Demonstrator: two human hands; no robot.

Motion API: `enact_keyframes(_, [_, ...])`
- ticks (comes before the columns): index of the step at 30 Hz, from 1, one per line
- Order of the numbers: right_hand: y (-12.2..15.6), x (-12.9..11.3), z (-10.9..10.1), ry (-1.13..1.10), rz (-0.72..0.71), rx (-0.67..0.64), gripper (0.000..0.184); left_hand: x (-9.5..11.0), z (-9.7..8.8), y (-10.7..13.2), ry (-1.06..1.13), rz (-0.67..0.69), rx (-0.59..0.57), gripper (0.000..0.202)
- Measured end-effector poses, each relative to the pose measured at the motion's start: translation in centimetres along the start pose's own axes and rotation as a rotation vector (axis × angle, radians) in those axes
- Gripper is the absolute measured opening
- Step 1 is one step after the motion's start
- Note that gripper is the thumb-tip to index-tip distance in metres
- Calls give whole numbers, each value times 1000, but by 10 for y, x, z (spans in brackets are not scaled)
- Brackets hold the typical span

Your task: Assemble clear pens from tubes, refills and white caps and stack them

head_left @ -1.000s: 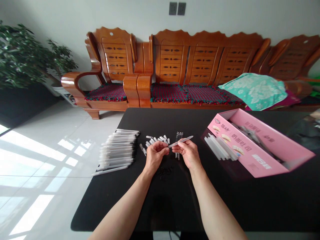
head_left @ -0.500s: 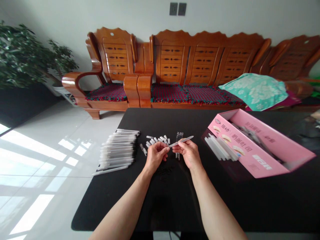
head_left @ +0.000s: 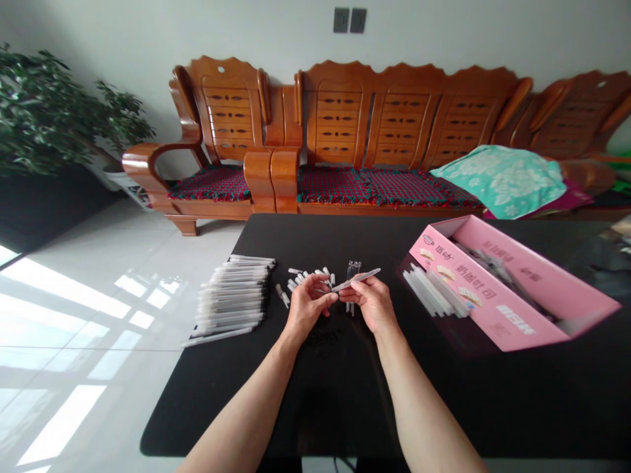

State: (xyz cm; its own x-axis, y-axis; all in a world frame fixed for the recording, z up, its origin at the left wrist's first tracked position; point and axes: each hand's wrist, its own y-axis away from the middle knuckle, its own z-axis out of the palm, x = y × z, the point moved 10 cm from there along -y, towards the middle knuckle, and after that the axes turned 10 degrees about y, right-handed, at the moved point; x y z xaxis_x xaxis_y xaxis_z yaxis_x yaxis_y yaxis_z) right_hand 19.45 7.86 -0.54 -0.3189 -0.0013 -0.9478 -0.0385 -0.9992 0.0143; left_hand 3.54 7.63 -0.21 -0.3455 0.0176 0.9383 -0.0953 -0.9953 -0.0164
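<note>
A whitish pen barrel (head_left: 365, 276) slants between my hands, its far end pointing up to the right. My right hand (head_left: 374, 303) is closed around it with thumb and fingers. At the barrel's lower left end, my left hand (head_left: 306, 305) has its thumb and fingers pinched together; whatever they hold is too small to make out. Behind my left hand lie several white pen caps (head_left: 297, 280). Several thin clear pieces (head_left: 353, 268) stand out beyond my right hand, partly covered by it. Small black bits (head_left: 323, 337) are scattered on the table below my hands.
On the black table (head_left: 221, 394), a long row of assembled-looking pens (head_left: 231, 295) lies at the left. Several loose whitish barrels (head_left: 434, 292) rest against a pink box (head_left: 497, 302) holding more pieces. A wooden bench (head_left: 394, 131) stands behind the table.
My left fingers have shifted slightly at the barrel's lower end, with the thumb a little further right. The barrel is tilted slightly more steeply; my right hand stays in place.
</note>
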Motion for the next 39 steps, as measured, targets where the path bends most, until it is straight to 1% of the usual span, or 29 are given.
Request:
enact_keyframes(3, [0, -1, 0, 2, 0, 0, 20, -7, 0, 1, -47, -66, -5, 46])
enact_keyframes(5, [0, -1, 0, 2, 1, -1, 21, -14, 1, 2, -80, -118, -32, 50])
enact_keyframes(8, [0, -1, 1, 3, 9, 3, 23, -12, 3, 2, -80, -101, -47, 44])
enact_keyframes(11, [0, -1, 1, 3, 12, 2, 22, -6, 0, 2, -48, -66, -12, 41])
enact_keyframes(13, [0, 0, 1, 7, 10, -1, 21, -6, 0, 3, -49, -81, -2, 44])
enact_keyframes(16, [0, 0, 0, 12, 6, -5, 20, -12, 4, 4, -75, -126, -54, 51])
enact_keyframes(18, [0, 1, 1, 13, 7, -10, 20, -13, 6, 4, -76, -129, -78, 48])
enact_keyframes(21, [0, 1, 1, 18, 11, -15, 20, -11, 4, 3, -58, -104, -50, 41])
enact_keyframes(24, [1, 1, 0, 27, 15, -12, 20, -11, 1, 3, -41, -123, -24, 45])
enact_keyframes(27, [1, 1, 1, 29, 18, -20, 20, -15, 5, 5, -50, -174, -69, 51])
enact_keyframes(29, [1, 1, 1, 26, 23, -25, 20, -15, 7, 6, -45, -174, -84, 47])
enact_keyframes(31, [1, 2, 2, 21, 29, -26, 21, -14, 6, 6, -28, -155, -64, 43])
enact_keyframes(34, [1, 2, 2, 16, 34, -25, 22, -14, 4, 5, -6, -140, -32, 41])
enact_keyframes(36, [1, 2, 2, 17, 30, -26, 22, -15, 6, 6, -10, -153, -54, 44])
enact_keyframes(39, [1, 2, 3, 24, 23, -35, 22, -19, 12, 8, -30, -199, -124, 49])
